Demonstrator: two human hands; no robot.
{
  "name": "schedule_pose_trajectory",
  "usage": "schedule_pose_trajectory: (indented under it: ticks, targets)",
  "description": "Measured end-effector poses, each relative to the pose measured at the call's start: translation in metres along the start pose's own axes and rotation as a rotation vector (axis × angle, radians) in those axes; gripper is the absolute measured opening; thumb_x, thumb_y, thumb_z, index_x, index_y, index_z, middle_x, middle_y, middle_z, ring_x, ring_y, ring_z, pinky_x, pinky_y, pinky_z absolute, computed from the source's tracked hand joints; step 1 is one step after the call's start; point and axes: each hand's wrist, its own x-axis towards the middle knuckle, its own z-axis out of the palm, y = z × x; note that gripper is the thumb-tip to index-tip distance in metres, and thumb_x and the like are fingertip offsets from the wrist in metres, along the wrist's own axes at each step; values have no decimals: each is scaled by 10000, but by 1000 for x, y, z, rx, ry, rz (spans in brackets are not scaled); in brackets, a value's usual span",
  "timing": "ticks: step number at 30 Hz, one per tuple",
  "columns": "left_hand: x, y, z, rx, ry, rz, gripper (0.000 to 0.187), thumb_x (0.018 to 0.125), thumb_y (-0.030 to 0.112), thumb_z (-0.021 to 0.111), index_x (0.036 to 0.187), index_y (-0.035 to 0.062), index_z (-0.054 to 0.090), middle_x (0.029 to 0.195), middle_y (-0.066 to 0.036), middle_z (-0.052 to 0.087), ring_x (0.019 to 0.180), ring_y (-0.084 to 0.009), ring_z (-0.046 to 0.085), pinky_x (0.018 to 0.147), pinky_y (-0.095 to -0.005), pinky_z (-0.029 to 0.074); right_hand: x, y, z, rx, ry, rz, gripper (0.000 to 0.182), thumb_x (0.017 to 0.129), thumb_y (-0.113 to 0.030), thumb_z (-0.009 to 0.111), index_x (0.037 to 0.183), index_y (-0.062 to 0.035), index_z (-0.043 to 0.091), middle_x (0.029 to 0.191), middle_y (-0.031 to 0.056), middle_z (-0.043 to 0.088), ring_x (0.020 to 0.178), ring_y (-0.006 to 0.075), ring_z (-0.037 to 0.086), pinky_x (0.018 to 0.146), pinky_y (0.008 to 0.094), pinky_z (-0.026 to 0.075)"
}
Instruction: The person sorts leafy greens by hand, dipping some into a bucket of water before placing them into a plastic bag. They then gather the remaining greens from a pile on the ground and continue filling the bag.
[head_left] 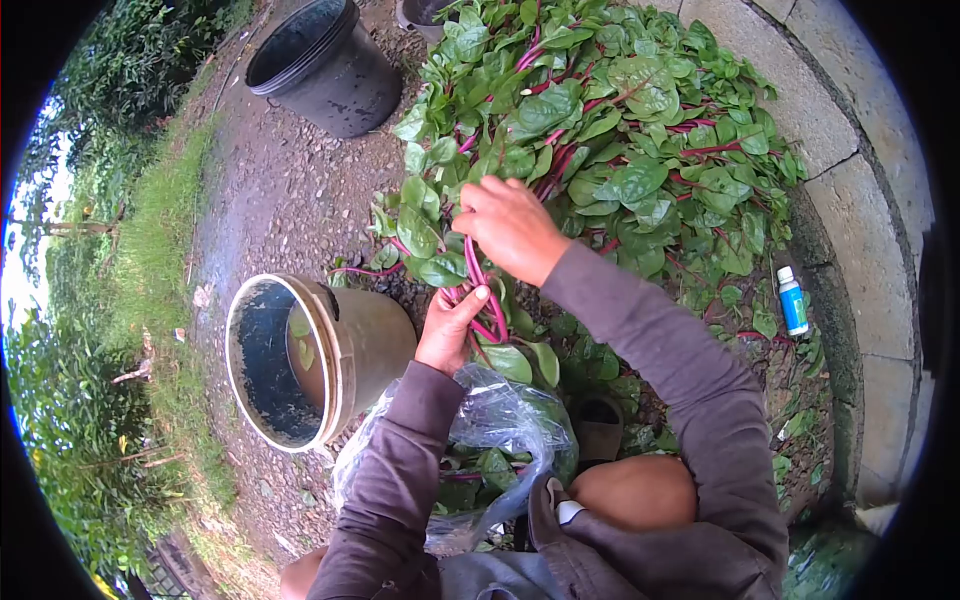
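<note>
My left hand point(446, 328) is closed round a small bunch of red-stemmed Malabar spinach point(498, 325), its thumb pressed over the stems. Just above it, my right hand point(512, 230) has its fingers curled in at the upper end of a red stem from the bunch; the fingertips are partly hidden. Behind both hands spreads a large heap of leafy Malabar spinach point(640, 180). Below the left hand lies a clear plastic bag point(515, 410) with green leaves and red stems inside.
A pale bucket point(375, 335) holding brownish water and a leaf lies left of my hands in view. A black bucket point(350, 95) stands farther up. At the right, a small blue-and-white bottle point(793, 305) rests near the curved concrete kerb point(865, 220). Gravelly soil point(275, 200) borders grass.
</note>
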Motion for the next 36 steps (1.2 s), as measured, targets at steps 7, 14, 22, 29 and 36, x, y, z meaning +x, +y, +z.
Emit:
schedule_pose_trajectory:
  ticks: [7,14,22,29,36]
  targets:
    - [-2,7,-13,-62,134,5,179,844,81,584,1016,47,547,852,-3,588,723,-90,556,652,-247,470,-47,68,40,418,273,675,297,734,-85,686,1004,-25,575,1057,107,562,810,205,611,709,309,496]
    - [-12,5,-32,-107,220,-2,167,857,73,560,1019,35,547,851,-3,578,707,-89,547,636,-245,467,-50,107,90,1415,62,1442,931,706,-630,611,1355,-47,287,1403,201,257,1196,353,388,927,507,342]
    - [-22,2,-50,-90,230,34,190,855,98,559,1031,33,532,854,-18,588,704,-113,574,647,-256,489,-4,141,163,1114,132,1447,670,690,-437,712,1216,-82,497,1287,154,463,1124,374,450,908,531,342]
    - [-22,-1,-48,-109,225,13,189,847,98,561,1024,36,541,847,-22,590,711,-114,576,648,-259,489,1,139,137,1064,529,1225,622,695,-363,731,1123,48,542,1223,152,521,1080,237,512,893,334,393]
    - [-16,1,-34,-68,178,-20,189,841,100,564,1018,37,545,862,-28,596,704,-117,579,643,-260,490,16,172,153,1264,845,1328,360,676,-120,746,904,101,577,932,145,614,820,199,573,725,326,442]
